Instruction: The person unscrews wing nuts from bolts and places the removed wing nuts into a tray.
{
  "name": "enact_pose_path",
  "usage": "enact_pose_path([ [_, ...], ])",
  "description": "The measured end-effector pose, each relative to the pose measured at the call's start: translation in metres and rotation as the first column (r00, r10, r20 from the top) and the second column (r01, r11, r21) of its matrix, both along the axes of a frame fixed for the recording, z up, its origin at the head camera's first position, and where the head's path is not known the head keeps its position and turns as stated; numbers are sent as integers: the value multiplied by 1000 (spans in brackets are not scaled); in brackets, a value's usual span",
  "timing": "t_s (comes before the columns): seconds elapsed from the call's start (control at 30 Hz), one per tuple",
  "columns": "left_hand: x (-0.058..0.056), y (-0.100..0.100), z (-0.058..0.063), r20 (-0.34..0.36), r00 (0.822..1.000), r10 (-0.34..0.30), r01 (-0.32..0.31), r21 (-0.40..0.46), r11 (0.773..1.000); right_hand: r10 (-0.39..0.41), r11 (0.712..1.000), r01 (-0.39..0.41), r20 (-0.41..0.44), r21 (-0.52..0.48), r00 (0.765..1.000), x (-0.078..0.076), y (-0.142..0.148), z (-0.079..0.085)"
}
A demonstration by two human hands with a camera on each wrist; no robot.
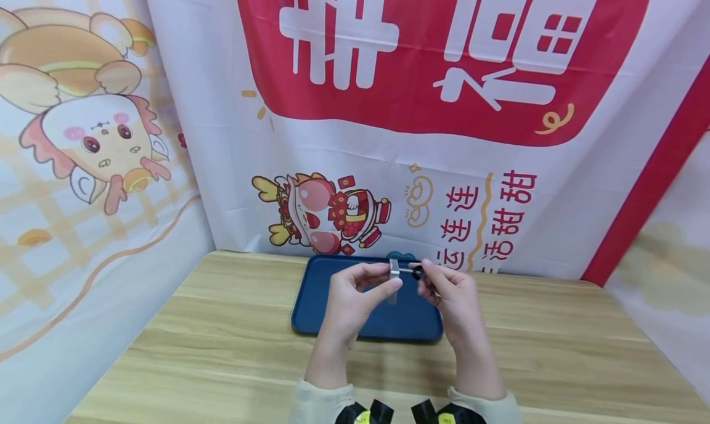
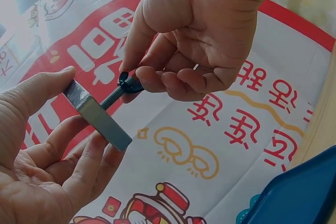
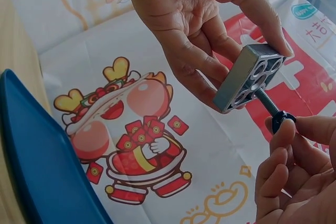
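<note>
My left hand (image 1: 355, 294) pinches a small silver metal block (image 3: 239, 80) between thumb and fingers, above the tray. The right wrist view shows several round openings in the block's face. From that face sticks a threaded screw (image 2: 111, 98), its bare shank visible between the block and a black winged head (image 3: 282, 121). My right hand (image 1: 452, 288) grips this black head between thumb and index finger, the other fingers curled loosely below. How deep the screw sits in the block is hidden.
Beneath the hands a dark blue tray (image 1: 310, 301) lies on the wood-grain table (image 1: 222, 325), near its back edge. A printed cloth (image 1: 222, 134) with red lettering and cartoon figures hangs right behind. Another patterned cloth (image 1: 94, 239) hangs at the left side.
</note>
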State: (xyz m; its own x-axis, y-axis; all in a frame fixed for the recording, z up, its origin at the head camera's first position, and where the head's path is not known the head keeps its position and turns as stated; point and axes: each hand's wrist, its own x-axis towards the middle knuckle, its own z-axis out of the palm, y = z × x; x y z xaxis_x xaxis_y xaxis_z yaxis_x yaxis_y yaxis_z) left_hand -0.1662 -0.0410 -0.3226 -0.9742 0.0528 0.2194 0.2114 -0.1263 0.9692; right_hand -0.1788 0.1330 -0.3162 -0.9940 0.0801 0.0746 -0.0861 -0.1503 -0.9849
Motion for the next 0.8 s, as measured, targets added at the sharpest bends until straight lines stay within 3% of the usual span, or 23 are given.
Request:
enact_pose_path([
  [0.53,-2,1,-4,9,1000,-2,2,5,1000,67,997,-67,-13,32,998,-2,4,-1],
  [0.8,-2,1,-2,3,1000,-11,11,13,1000,129,986,-120,-81,112,988,-1,12,-1],
])
